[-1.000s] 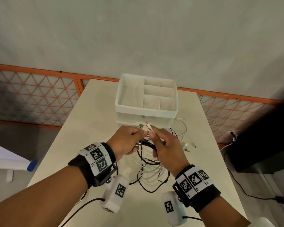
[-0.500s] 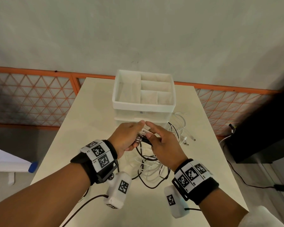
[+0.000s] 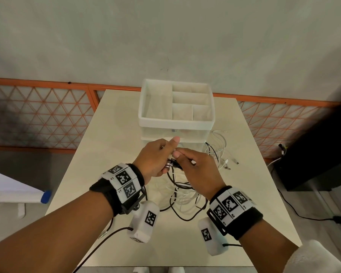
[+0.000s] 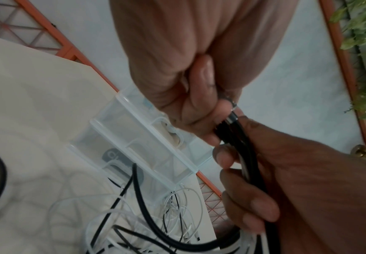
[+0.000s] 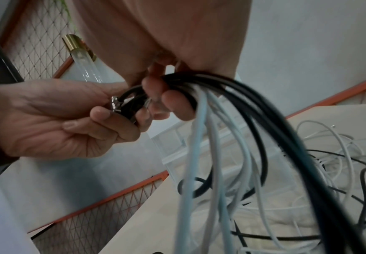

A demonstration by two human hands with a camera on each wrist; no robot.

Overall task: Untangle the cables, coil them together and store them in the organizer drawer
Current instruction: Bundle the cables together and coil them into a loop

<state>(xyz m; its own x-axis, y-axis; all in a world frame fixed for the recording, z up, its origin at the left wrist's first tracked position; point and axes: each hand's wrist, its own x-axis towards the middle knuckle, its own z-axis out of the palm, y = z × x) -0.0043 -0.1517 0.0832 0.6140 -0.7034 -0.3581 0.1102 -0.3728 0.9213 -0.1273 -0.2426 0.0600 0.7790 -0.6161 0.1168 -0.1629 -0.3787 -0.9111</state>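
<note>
Both hands are up over the table [image 3: 114,138], right in front of the organizer [image 3: 175,123]. The left hand [image 3: 154,158] has its fingers curled around the plug ends of the cables [image 5: 232,120], thumb sticking up, and the right hand [image 3: 199,174] is pinching the same black and white bundle just beside it, knuckles basically touching. The rest of the cables hang down into a messy loop pile on the table, with a few white ones trailing off beside the organizer's right side.
</note>
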